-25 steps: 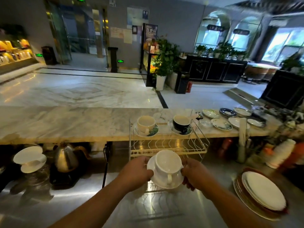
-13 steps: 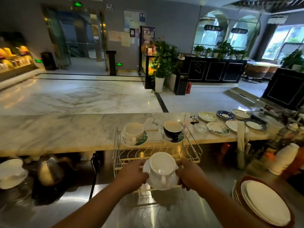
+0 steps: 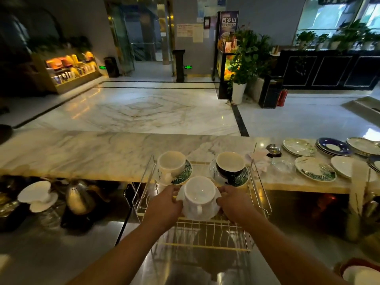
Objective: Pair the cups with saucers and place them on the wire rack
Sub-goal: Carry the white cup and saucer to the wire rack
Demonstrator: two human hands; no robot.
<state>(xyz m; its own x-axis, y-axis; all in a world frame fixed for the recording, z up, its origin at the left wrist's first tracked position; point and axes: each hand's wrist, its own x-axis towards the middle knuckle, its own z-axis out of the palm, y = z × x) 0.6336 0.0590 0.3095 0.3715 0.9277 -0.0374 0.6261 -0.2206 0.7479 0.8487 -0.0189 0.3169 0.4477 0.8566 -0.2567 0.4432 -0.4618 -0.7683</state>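
Left hand and right hand pinch the saucer bearing the cup, now moved toward 12 o'clock over the rack; third pair nearly placed

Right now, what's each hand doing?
Left hand: holding the white saucer under the white cup.
Right hand: holding the same saucer's opposite rim.

White cup, white saucer (rear saucers seemingly leaf-patterned)

An upright white cup, handle facing the viewer, sits on a white saucer just over the lower tier of the wire rack. On its top tier, a cream cup sits on a left leafy saucer and a dark cup on a right leafy saucer.
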